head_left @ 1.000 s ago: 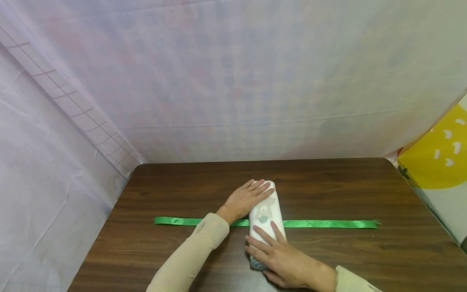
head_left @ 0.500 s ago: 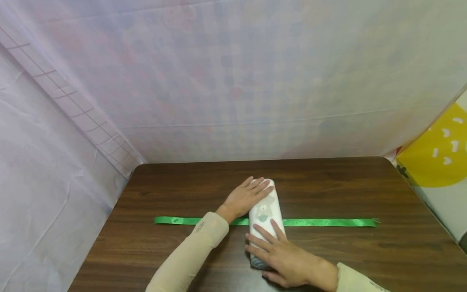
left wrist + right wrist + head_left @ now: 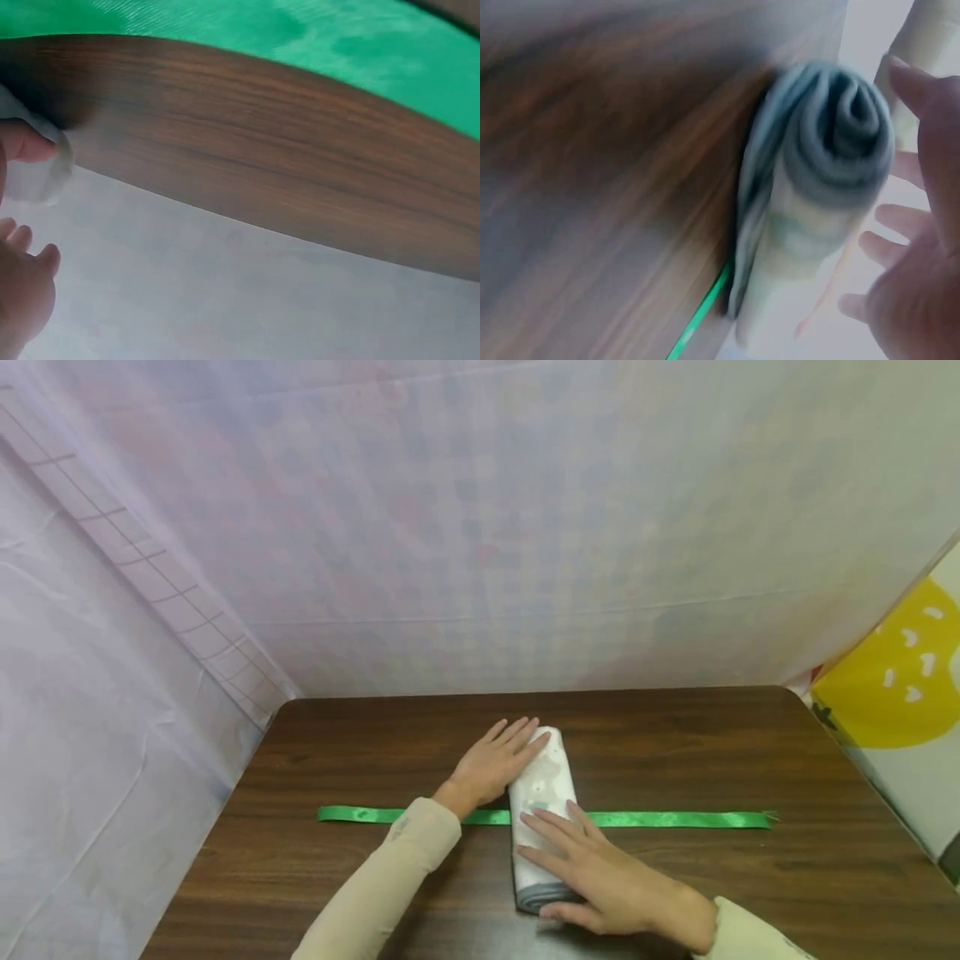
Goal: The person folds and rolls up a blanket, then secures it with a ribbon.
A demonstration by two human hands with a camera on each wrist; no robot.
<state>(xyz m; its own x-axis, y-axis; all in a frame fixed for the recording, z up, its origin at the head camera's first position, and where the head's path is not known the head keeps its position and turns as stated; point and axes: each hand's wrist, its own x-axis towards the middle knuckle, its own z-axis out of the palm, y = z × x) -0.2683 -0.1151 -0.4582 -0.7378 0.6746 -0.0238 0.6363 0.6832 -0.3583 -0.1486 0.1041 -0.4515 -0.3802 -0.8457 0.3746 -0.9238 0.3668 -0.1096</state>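
Note:
A white towel with a faint print [image 3: 551,772] lies rolled up on the table, lengthwise away from me. Its near end shows a grey-blue spiral [image 3: 840,150] in the right wrist view, with a flat layer along one side. Under the roll runs a green satin ribbon [image 3: 678,819], stretched left to right. My left hand [image 3: 491,766] lies with extended fingers on the far left part of the towel. Across its near right part rests my right hand [image 3: 611,877], fingers spread and thumb beside the rolled end. The left wrist view catches part of the left hand [image 3: 26,289] at its edge.
The dark wood-grain table [image 3: 337,743] ends at the back against a pale hanging sheet [image 3: 480,552]. Another white sheet [image 3: 90,760] hangs on the left. A yellow printed shape [image 3: 892,685] shows at the right.
Both hands have shifted outward, the left one towards the towel's left edge and the right one to the right. More of the rolled near end now shows.

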